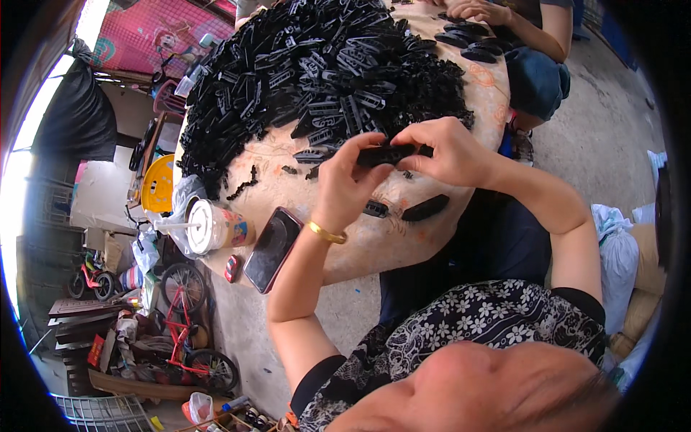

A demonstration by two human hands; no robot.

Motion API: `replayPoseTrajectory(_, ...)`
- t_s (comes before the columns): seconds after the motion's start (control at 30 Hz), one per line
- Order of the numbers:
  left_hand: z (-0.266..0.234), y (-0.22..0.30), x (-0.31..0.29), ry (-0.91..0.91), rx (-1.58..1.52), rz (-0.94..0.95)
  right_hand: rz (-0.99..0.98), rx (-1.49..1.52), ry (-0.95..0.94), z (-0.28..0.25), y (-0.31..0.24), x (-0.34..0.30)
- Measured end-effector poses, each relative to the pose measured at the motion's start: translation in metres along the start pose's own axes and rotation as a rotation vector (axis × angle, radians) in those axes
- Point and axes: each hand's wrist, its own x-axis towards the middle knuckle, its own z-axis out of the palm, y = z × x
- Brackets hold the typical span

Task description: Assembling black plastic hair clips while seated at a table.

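My left hand (344,180) and my right hand (448,153) are both closed on one long black plastic piece (381,155), held level above the table's near side. The thumbs and fingertips pinch its two ends and cover part of it. Just beyond my hands rises a big heap of similar black plastic parts (288,79), with smaller black bits (443,93) at its right. Nearer to me, a dark oval piece (426,207) and a shorter black piece (375,209) lie on the patterned tablecloth (403,241).
By my left forearm are a phone (273,248), a lidded drink cup with a straw (216,227) and a small red object (232,268). Across the table a person's hands (481,11) are near several black oval pieces (481,54). A red bicycle (180,327) stands left.
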Motion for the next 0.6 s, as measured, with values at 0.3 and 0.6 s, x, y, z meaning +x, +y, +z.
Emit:
replayPoseTrajectory(0.3, -0.031, 0.004, -0.016, -0.532, 0.779, 0.175, 0.015, -0.364, -0.479, -0.011, 0.006, -0.008)
replayPoseTrajectory(0.6, -0.03, -0.007, 0.006, 0.018, -0.123, -0.169, -0.156, -0.656, -0.211, 0.021, 0.021, -0.006)
